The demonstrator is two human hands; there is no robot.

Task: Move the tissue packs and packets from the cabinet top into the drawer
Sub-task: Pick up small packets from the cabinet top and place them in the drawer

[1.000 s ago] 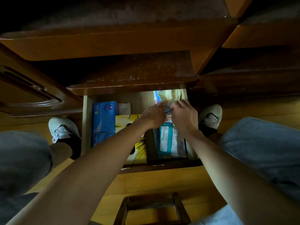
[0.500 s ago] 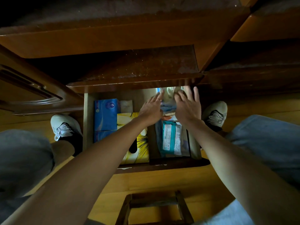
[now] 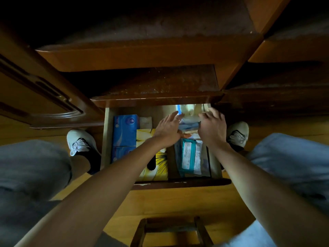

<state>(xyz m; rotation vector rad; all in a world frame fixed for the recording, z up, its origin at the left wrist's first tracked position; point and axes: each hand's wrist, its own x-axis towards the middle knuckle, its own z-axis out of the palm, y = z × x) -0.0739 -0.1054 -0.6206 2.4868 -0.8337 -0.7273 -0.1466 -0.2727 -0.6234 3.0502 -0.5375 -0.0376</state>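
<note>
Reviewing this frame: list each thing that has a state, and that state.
drawer: pulled open
blue tissue pack: lying flat, drawer's left side
yellow tissue box: lying flat, mid-drawer
teal packet: lying flat, drawer's right side
left hand: open, fingers spread
right hand: fingers curled; grip unclear

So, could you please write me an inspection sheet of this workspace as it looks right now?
Surface: open wooden drawer, nearly full; the cabinet top above it shows no items.
Job's things: blue tissue packs at left; yellow tissue box in the middle; teal wipes packet at right; pale packets at the back right.
Clutter: small wooden stool on the floor, near the camera.
Grippers: left hand open, fingers spread beside the pale packets; right hand curled at their other side; whether it grips them is unclear.
Cables: nothing seen.
Surroundings: dim light; wooden floor; white shoes on either side of the drawer.
</note>
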